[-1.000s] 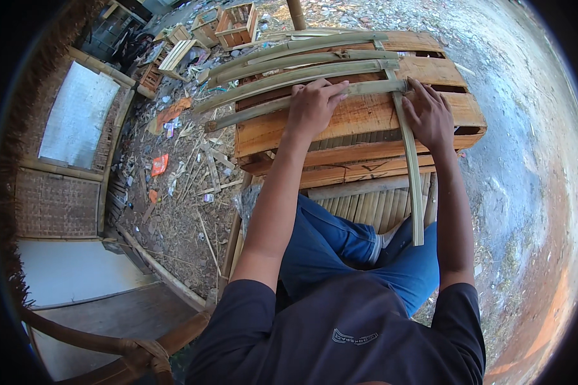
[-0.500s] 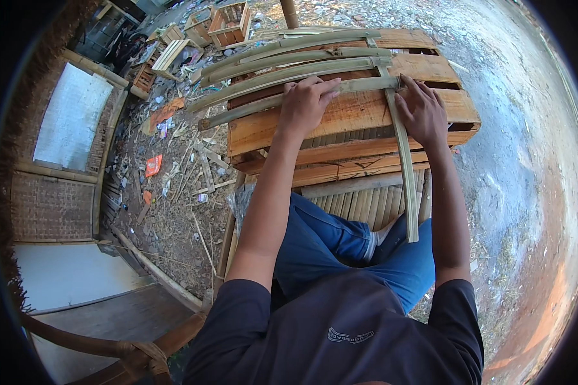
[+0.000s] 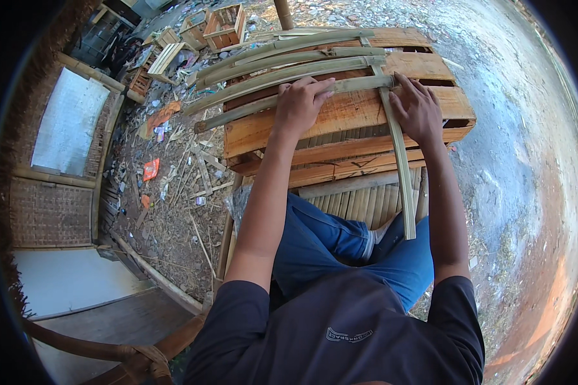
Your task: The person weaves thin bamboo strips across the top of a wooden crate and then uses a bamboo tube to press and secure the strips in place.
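Observation:
Several split bamboo strips lie side by side, left to right, across a crate of wooden boards (image 3: pixel 353 109). A crosswise bamboo strip (image 3: pixel 399 160) passes beneath their right ends and hangs down toward my legs. My left hand (image 3: pixel 297 108) is closed over the nearest lengthwise bamboo strip (image 3: pixel 237 114), thumb and fingers pressed on it. At that strip's right end, by the crossing, my right hand (image 3: pixel 419 110) pinches it between thumb and fingers. Part of the grip is hidden behind the knuckles.
The crate stands on a bamboo-slat platform (image 3: pixel 359 204), where I sit with my legs folded. Slatted wooden crates (image 3: pixel 225 29) stand at the far left. Litter and wood scraps (image 3: pixel 199 173) cover the ground at left. A woven bamboo wall (image 3: pixel 51 208) borders the left side.
Both hands stay on the nearest strip with almost the same grip. The whole view has shifted slightly, placing the crate and strips a little further left.

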The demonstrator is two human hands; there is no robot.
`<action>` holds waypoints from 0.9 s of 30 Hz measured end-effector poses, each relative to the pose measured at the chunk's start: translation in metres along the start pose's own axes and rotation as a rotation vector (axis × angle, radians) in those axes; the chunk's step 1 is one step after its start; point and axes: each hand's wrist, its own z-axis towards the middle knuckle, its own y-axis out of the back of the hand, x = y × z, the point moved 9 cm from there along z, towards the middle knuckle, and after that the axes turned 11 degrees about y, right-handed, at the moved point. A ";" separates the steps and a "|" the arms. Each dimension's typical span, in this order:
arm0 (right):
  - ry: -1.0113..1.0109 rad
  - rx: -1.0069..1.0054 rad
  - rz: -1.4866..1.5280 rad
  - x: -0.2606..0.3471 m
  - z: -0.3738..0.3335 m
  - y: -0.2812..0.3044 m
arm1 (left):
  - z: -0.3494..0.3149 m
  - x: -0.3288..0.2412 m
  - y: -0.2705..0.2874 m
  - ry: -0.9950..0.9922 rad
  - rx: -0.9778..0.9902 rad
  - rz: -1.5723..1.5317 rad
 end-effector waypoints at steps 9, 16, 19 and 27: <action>-0.003 0.027 -0.002 0.003 0.000 -0.003 | -0.001 0.006 -0.001 0.029 0.031 0.004; 0.004 -0.001 -0.058 -0.001 -0.003 -0.002 | 0.001 -0.002 -0.003 -0.019 0.029 0.010; -0.005 0.024 -0.072 -0.003 -0.003 -0.006 | 0.002 0.001 -0.003 -0.018 0.023 -0.023; 0.006 0.012 -0.085 -0.004 -0.004 -0.008 | 0.005 0.003 -0.004 -0.040 0.001 -0.011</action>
